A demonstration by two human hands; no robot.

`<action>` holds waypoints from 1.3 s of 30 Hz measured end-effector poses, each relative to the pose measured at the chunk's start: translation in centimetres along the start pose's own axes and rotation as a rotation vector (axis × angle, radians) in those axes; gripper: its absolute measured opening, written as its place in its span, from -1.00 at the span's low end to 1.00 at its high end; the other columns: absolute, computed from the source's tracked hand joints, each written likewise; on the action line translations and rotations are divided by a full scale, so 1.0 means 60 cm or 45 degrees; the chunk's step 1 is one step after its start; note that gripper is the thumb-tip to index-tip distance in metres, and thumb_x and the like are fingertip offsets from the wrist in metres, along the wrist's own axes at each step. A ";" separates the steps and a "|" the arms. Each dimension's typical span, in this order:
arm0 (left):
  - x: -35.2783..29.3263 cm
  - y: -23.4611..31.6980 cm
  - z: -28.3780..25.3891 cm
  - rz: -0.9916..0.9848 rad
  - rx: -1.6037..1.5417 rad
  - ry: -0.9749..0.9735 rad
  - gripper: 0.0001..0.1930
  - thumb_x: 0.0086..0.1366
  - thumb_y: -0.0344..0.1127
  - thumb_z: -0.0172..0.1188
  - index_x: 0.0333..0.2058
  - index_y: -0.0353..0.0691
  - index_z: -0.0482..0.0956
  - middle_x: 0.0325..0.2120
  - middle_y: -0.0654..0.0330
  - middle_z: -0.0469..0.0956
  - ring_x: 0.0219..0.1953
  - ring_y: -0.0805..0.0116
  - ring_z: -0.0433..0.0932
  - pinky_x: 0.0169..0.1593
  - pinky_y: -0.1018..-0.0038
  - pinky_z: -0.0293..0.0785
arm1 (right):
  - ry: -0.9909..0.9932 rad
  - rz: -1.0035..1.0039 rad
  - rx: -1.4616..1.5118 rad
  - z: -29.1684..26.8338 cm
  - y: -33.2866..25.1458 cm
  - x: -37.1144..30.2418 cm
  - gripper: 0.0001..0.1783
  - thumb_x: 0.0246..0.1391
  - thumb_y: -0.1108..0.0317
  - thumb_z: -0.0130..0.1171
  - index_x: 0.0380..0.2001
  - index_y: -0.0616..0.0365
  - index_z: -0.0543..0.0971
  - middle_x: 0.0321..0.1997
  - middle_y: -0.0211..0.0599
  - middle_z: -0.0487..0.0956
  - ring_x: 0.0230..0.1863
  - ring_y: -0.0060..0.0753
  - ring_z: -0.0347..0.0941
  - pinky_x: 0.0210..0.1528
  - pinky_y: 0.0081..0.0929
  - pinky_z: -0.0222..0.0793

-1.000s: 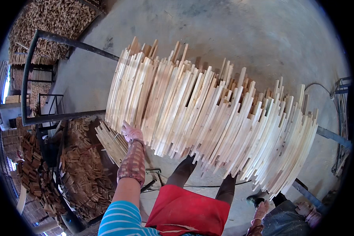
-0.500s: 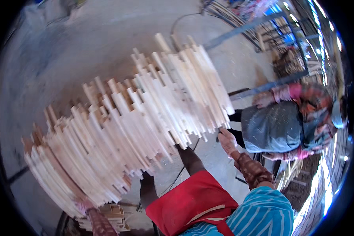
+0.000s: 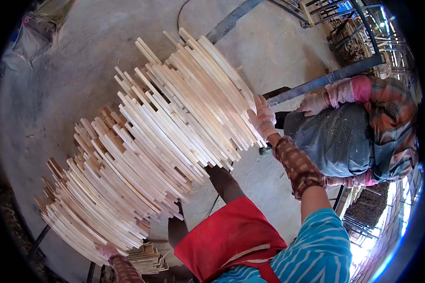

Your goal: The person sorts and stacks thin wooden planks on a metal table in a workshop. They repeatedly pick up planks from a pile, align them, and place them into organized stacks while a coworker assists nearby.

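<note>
A long row of pale wooden strips point(image 3: 141, 137) lies side by side in front of me, their ends uneven. My right hand point(image 3: 263, 118), in a light glove, rests against the outermost strip at the row's right end. Its fingers are stretched out and the thumb stands apart. At the near left part of the row, my left hand point(image 3: 107, 250) lies on the strips, fingers extended as far as they show. Neither hand is wrapped round a strip.
A co-worker in a dark apron point(image 3: 328, 139) is close at my right, a gloved hand point(image 3: 314, 104) on the apron. Metal bars point(image 3: 330, 78) run behind the row's right end. More strips point(image 3: 146, 259) lie low by my left arm. Grey sacks point(image 3: 30, 45) sit at the far left.
My right hand has moved from the near right corner of the row farther up along its right side. My left hand stays at the left part. The whole view has shifted slightly.
</note>
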State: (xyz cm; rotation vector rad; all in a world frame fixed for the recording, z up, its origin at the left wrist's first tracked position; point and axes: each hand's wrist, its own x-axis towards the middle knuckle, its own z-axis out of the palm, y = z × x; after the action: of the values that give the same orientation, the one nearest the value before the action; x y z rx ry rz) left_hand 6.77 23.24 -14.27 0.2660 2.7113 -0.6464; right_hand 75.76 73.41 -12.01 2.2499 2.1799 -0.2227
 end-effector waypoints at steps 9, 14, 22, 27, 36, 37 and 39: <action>-0.482 0.620 -0.078 1.099 -1.612 -0.614 -0.10 0.27 -0.48 0.26 0.47 -0.30 -0.10 0.48 -0.04 -0.05 0.52 0.20 -0.09 0.50 0.39 -0.18 | -0.402 0.307 0.407 0.014 0.008 0.165 -0.27 0.08 -0.15 0.16 0.19 0.10 0.39 0.19 0.05 0.49 0.23 0.18 0.40 0.21 -0.08 0.35; -0.665 0.876 -0.096 0.813 -1.427 -0.586 0.06 0.19 -0.23 0.40 0.47 -0.29 -0.17 0.48 -0.09 -0.05 0.51 0.13 -0.06 0.49 0.40 -0.13 | -0.510 0.088 0.106 -0.011 -0.012 0.156 -0.28 0.05 -0.19 0.17 0.14 0.08 0.49 0.09 0.04 0.56 0.16 0.13 0.46 0.21 -0.17 0.37; -0.683 0.931 -0.093 0.435 -1.797 -0.739 0.09 0.11 -0.26 0.46 0.45 -0.38 -0.11 0.43 -0.12 0.06 0.43 0.08 0.11 0.45 0.34 0.01 | -0.625 0.177 1.274 0.119 0.058 0.184 -0.15 -0.07 0.08 0.47 0.27 0.19 0.43 0.16 -0.08 0.59 0.15 -0.21 0.52 0.21 -0.41 0.38; -0.621 0.941 -0.129 0.449 -1.836 -1.302 0.06 0.07 -0.24 0.51 0.39 -0.43 -0.01 0.30 -0.11 0.25 0.31 0.09 0.30 0.32 0.30 0.28 | -0.776 0.265 1.257 0.034 0.037 0.205 -0.19 -0.07 0.22 0.49 0.25 0.26 0.45 0.11 -0.10 0.61 0.06 -0.31 0.55 0.14 -0.45 0.42; -0.605 0.941 -0.132 0.188 -1.822 -1.067 0.13 0.00 -0.32 0.58 0.38 -0.42 -0.07 0.15 -0.07 0.42 0.10 0.11 0.51 0.17 0.27 0.48 | -0.906 0.270 1.544 0.017 -0.001 0.191 -0.01 -0.06 0.35 0.42 0.44 0.15 0.19 0.17 -0.11 0.55 0.10 -0.35 0.51 0.18 -0.49 0.42; -0.601 0.934 -0.138 0.217 -1.828 -1.095 0.12 0.00 -0.34 0.57 0.38 -0.42 -0.07 0.14 -0.06 0.43 0.09 0.12 0.52 0.15 0.27 0.49 | -0.916 0.298 1.569 0.019 0.001 0.181 0.01 -0.06 0.35 0.42 0.46 0.14 0.17 0.17 -0.12 0.55 0.11 -0.35 0.51 0.18 -0.49 0.42; -0.597 0.913 -0.155 0.268 -1.830 -1.164 0.10 0.01 -0.38 0.55 0.37 -0.42 -0.07 0.11 -0.05 0.45 0.07 0.15 0.53 0.12 0.28 0.52 | -0.946 0.313 1.568 0.009 -0.004 0.151 0.06 -0.05 0.40 0.42 0.49 0.11 0.09 0.16 -0.16 0.55 0.11 -0.38 0.50 0.19 -0.46 0.43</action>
State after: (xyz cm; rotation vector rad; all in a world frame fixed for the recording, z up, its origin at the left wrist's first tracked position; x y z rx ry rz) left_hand 51.30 72.11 -15.33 -0.1160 1.6170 1.0161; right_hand 75.70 82.36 -13.47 2.0620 1.3918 -2.4061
